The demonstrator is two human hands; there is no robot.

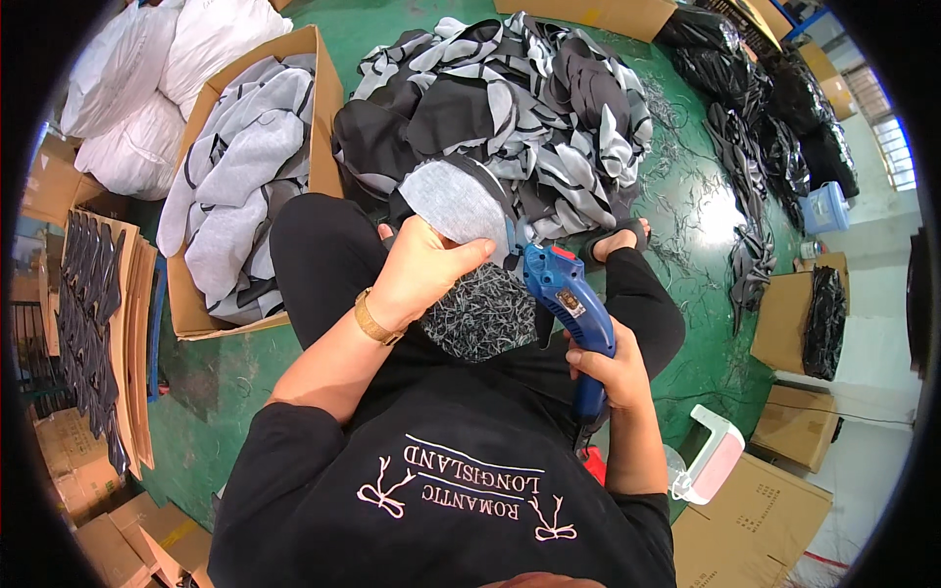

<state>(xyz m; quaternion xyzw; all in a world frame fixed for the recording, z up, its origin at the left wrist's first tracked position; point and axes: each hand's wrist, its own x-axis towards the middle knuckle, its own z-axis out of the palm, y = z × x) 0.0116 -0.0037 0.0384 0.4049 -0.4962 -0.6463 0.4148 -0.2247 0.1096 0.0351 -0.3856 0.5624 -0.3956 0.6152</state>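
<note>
My left hand (420,272) pinches a grey cut fabric piece (443,199) with a dark edge, thumb on top, held up in front of my lap. My right hand (621,368) is wrapped round the handle of blue electric scissors (571,299) with a red button. The head of the scissors is at the right edge of the fabric piece; I cannot tell whether the blade touches it. Below, between my legs, lies a heap of thin dark and grey fabric trimmings (480,318). A large pile of grey and black fabric pieces (490,103) spreads beyond my feet.
A cardboard box (328,132) full of similar pieces stands at my left, with white sacks (132,73) behind it. Loose trimmings (676,186) litter the green floor (211,402). To the right are black plastic bags (711,73), cartons (799,426) and a white-and-pink appliance (714,456).
</note>
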